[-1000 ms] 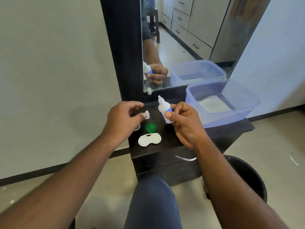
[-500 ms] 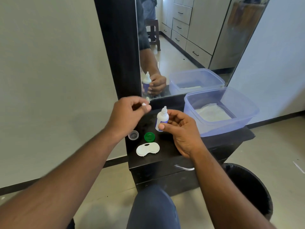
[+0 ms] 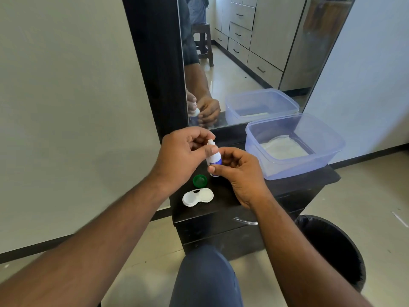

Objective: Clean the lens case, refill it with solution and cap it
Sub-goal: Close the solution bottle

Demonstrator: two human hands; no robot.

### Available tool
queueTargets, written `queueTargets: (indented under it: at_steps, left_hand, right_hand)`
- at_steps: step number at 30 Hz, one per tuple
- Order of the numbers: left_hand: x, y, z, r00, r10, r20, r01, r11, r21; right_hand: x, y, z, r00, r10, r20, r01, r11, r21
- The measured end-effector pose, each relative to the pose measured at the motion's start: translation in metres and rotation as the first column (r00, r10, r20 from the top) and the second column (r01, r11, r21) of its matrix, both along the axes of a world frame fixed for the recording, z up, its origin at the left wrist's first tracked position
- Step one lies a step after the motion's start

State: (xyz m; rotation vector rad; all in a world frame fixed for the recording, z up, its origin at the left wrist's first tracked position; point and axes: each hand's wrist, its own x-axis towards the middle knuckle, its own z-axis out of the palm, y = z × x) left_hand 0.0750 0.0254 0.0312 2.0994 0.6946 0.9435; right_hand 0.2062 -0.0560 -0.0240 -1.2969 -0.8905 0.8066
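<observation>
White plastic is most of what I count on the dark table (image 3: 232,202): one lens case (image 3: 197,197) lying flat near the front edge with both of its wells uncapped, and one small solution bottle (image 3: 214,159) with a blue label, held upright above the tabletop. One green cap (image 3: 199,180) sits open side up just behind the case, apart from it. My right hand (image 3: 240,171) is curled round the bottle's body, thumb across its lower part. My left hand (image 3: 184,152) is pinched closed at the bottle's tip, thumb and fingers meeting on the small white nozzle cap (image 3: 211,142) (I cannot tell whether it is seated or only touching). One translucent blue tub (image 3: 294,167) stands at the right of the table, well apart from the case, holding one folded white cloth (image 3: 284,147). One black bin (image 3: 332,247) stands on the floor to the right. Whether the wells hold any liquid I cannot tell.
</observation>
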Motion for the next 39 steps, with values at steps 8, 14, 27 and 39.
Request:
queueTargets:
  at_steps: [8,14,27,39]
  left_hand:
    - [0.008,-0.002,-0.006,0.997,-0.055,-0.058,0.048,0.993,-0.111]
    - [0.014,-0.008,-0.007,0.998,0.017,0.058,-0.010,0.994,-0.111]
    - [0.008,-0.003,-0.010,0.996,0.020,0.087,0.000,0.974,-0.225]
    - [0.010,-0.001,-0.009,0.982,0.076,0.171,-0.025,0.959,-0.281]
  right_hand:
    - [0.001,0.003,-0.006,0.999,-0.025,-0.045,0.025,1.000,-0.002]
    - [0.002,0.001,-0.006,0.999,-0.019,-0.044,0.019,1.000,0.006]
    - [0.000,0.000,-0.003,1.000,-0.021,-0.018,0.020,0.998,-0.054]
    - [-0.001,-0.003,-0.001,0.999,-0.035,-0.039,0.035,0.999,-0.005]
